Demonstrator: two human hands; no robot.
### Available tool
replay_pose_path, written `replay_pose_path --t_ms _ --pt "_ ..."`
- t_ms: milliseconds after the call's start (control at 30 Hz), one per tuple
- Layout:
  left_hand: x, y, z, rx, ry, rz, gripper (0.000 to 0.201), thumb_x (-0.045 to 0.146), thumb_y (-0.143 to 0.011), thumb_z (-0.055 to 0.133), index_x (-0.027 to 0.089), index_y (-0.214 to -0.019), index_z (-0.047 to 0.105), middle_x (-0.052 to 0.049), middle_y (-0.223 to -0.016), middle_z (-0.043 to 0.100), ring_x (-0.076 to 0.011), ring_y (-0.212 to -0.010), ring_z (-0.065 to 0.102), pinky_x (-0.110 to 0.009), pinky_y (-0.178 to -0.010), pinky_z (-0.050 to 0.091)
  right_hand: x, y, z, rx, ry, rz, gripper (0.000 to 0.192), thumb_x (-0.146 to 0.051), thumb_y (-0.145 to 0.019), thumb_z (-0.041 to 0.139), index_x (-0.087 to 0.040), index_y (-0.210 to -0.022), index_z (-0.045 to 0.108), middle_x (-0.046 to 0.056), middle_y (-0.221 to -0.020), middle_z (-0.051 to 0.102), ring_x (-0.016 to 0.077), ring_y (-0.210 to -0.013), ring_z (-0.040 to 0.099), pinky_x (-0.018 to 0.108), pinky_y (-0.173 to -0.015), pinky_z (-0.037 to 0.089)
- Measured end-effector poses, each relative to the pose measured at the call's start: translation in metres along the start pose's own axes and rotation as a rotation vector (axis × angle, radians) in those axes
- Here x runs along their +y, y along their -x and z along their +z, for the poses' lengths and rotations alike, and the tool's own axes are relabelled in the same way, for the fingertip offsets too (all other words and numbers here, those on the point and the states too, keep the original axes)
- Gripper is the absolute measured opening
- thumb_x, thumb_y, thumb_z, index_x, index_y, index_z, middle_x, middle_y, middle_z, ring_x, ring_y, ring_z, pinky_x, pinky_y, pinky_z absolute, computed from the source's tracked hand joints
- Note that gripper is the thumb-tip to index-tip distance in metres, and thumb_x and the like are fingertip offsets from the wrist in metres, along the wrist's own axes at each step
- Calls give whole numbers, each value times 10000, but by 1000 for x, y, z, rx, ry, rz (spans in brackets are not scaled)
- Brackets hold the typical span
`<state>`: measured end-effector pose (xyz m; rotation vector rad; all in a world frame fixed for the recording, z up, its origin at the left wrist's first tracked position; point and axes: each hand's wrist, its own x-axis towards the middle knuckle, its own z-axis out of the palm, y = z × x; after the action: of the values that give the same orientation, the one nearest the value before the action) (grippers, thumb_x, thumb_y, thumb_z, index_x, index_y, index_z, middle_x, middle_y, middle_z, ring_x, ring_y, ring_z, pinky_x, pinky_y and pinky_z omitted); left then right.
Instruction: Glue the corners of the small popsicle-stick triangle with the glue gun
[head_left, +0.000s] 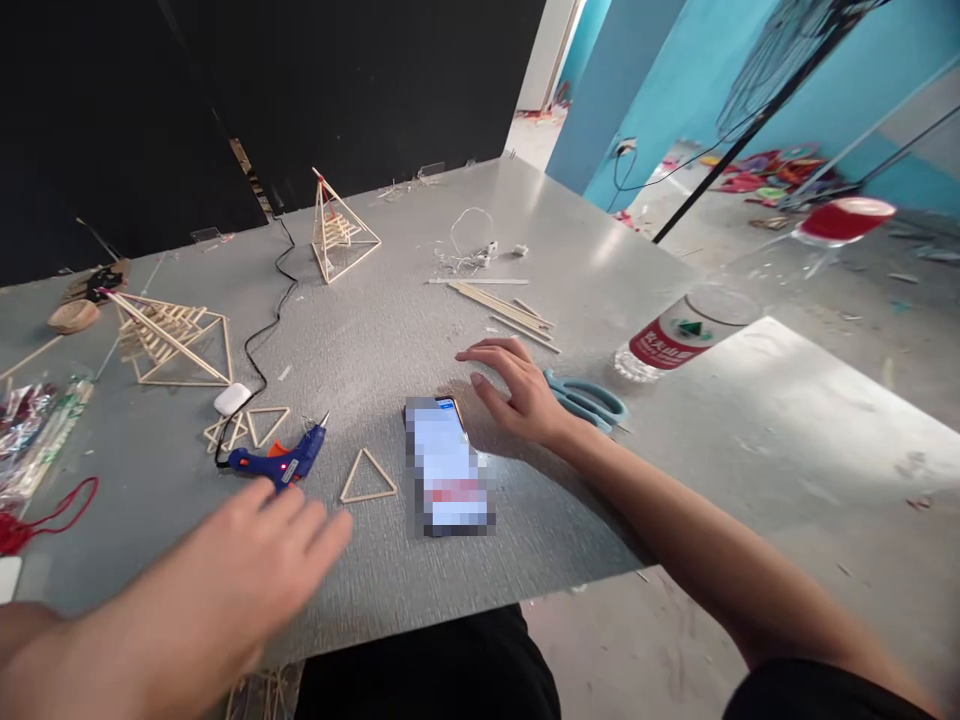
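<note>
Head view, left hand (247, 570) blurred, phone (448, 468) screen pixelated

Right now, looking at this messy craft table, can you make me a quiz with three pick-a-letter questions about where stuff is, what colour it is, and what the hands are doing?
1. Where does the phone lie?
A. Between the two hands
B. Beside the far stick pyramid
C. On the floor

2. What colour is the glue gun?
A. Yellow
B. Blue
C. Green

3. How is the right hand?
A. Gripping the scissors
B. Flat on the table, fingers spread
C. Holding a stick

Answers:
1 A, the phone lies on the table between the left hand and the right hand.
2 B, its body is blue with an orange trigger.
3 B, the palm faces down and the scissors lie untouched behind it.
</note>
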<state>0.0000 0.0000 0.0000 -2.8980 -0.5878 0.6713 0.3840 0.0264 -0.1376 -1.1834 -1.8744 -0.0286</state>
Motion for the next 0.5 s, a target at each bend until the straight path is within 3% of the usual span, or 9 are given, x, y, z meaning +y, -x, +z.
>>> replay_pose_path --t_ms 67,167,333,500 --pt "-21 -3 2 -52 -116 -112 768 23 -704 652 200 -1448 576 -139 -1285 700 -351 -1059 676 -488 -901 523 0 0 0 2 7 -2 375 -229 -1009 508 -262 -1374 586 101 -1222 713 292 -1207 615 559 -1045 530" --pt "-45 -2 15 -74 -188 -273 709 -40 -848 444 146 -1533 468 -163 -1316 672 -336 -1105 658 -493 -880 513 1 -1 1 21 16 0 359 -241 -1010 502 -272 -1354 598 88 -1193 723 292 -1188 625 555 -1038 527" --pt "-57 -2 43 91 -200 -286 576 24 -969 389 145 -1529 445 -154 -1450 579 -323 -1273 575 -480 -995 471 2 0 3 53 26 -25 337 -220 -1013 505 -246 -1331 613 97 -1167 737 289 -1166 629 536 -1026 529" --pt "-59 -3 73 174 -203 -286 558 40 -960 416 120 -1511 446 -156 -1428 590 -324 -1255 579 -475 -939 470 0 1 4 96 47 -57 312 -210 -1012 511 -247 -1295 637 88 -1102 753 293 -1115 647 524 -981 542"
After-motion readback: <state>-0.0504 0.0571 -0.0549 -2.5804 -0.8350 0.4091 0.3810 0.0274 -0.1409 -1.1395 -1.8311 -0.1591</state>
